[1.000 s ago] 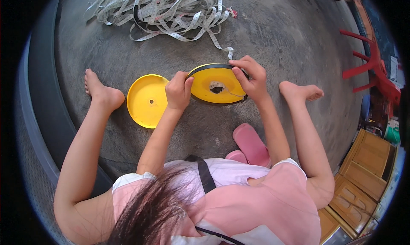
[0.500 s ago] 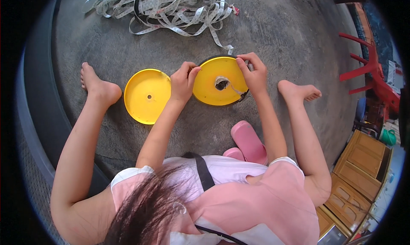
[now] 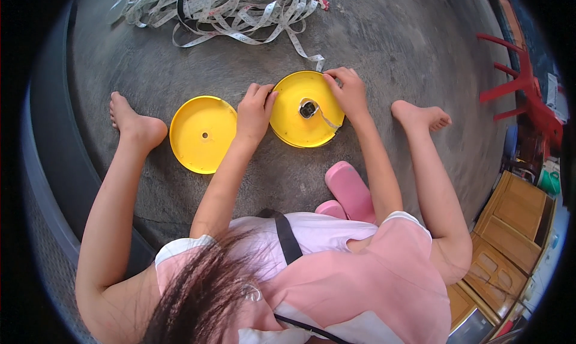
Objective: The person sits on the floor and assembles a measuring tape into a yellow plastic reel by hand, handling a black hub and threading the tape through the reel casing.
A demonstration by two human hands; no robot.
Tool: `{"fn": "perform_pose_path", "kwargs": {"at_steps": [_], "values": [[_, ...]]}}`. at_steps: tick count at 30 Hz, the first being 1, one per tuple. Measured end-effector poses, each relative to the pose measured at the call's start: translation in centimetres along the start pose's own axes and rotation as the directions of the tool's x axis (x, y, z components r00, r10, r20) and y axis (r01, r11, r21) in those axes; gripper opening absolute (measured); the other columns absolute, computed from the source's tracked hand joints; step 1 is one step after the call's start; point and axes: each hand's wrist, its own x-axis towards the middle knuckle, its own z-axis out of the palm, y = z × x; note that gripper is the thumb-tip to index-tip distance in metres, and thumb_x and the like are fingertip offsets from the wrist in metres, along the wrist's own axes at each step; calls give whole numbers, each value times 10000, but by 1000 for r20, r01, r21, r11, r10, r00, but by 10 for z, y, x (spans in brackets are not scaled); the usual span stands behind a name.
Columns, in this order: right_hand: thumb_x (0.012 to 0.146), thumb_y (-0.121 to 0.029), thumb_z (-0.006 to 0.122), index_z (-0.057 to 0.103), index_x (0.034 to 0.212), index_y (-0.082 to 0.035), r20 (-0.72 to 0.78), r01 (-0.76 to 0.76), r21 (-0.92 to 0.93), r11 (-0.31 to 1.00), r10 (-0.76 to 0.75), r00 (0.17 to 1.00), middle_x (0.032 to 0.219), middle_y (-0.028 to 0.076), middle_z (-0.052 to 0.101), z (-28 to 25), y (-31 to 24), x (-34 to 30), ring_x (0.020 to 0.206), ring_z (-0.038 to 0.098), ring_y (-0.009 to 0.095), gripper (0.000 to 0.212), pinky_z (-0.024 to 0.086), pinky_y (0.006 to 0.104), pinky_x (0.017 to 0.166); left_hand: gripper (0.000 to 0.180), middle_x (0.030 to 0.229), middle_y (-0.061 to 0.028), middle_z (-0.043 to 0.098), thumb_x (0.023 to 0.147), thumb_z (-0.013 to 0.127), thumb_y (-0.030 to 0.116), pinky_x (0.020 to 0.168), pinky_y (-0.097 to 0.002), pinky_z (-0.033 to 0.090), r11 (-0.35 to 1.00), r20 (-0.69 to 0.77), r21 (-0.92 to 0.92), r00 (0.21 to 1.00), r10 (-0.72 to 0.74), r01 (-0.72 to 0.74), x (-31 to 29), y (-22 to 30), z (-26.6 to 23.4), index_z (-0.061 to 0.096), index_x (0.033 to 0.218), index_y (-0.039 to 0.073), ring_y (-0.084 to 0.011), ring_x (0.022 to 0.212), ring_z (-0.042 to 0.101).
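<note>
My left hand pinches the left rim of a round yellow tape reel, its thumb on the top face. Across from it, my right hand is closed on the upper right rim. The reel has a dark centre hole, with a short strip of white measuring tape running from it to the lower right edge. Beside my left hand lies a second yellow disc, flat on the floor, with a raised rim and a small centre hole. My fingertips under the reel are hidden.
A tangled heap of white measuring tape lies at the far side, its loose strand trailing toward the reel. Pink slippers lie near me. At the right are a red plastic chair and wooden cabinet doors. Grey concrete floor surrounds everything.
The reel has turned and flattened slightly, moving a little away from me. Dark fittings now show in its centre hole. Both hands keep their hold on the rim.
</note>
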Motion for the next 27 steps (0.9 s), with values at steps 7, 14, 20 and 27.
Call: {"fn": "perform_pose_path", "kwargs": {"at_steps": [7, 14, 20, 27], "values": [[700, -133, 500, 564, 787, -54, 36, 68, -88, 994, -65, 997, 769, 62, 549, 1, 6, -3, 734, 481, 226, 134, 400, 311, 649, 226, 864, -94, 470, 667, 567, 149, 700, -335, 382, 943, 106, 211, 965, 240, -258, -3, 17, -7, 512, 858, 43, -236, 819, 465], [682, -124, 514, 541, 822, -54, -39, 258, -104, 961, -263, 964, 820, 61, 540, -10, 11, -9, 742, 480, 229, 159, 404, 314, 660, 211, 780, -38, 462, 631, 596, 233, 734, -352, 347, 669, 594, -55, 514, 619, -742, -30, 19, -13, 500, 765, 102, -179, 791, 457], [638, -133, 572, 509, 741, -49, 227, 548, -28, 836, -529, 818, 767, 69, 505, -28, 0, -35, 725, 482, 219, 148, 397, 310, 652, 132, 729, -35, 447, 628, 478, 94, 651, -289, 352, 678, 657, -15, 503, 561, -735, -33, 14, -14, 481, 759, 90, -173, 720, 452], [580, -139, 560, 454, 630, -76, 353, 649, 9, 761, -610, 710, 702, 33, 450, -26, 11, -83, 681, 456, 179, 134, 383, 284, 554, 117, 746, -33, 435, 639, 451, 96, 674, -281, 345, 664, 676, 24, 502, 540, -747, -35, 16, -13, 467, 754, 82, -168, 760, 436]]}}
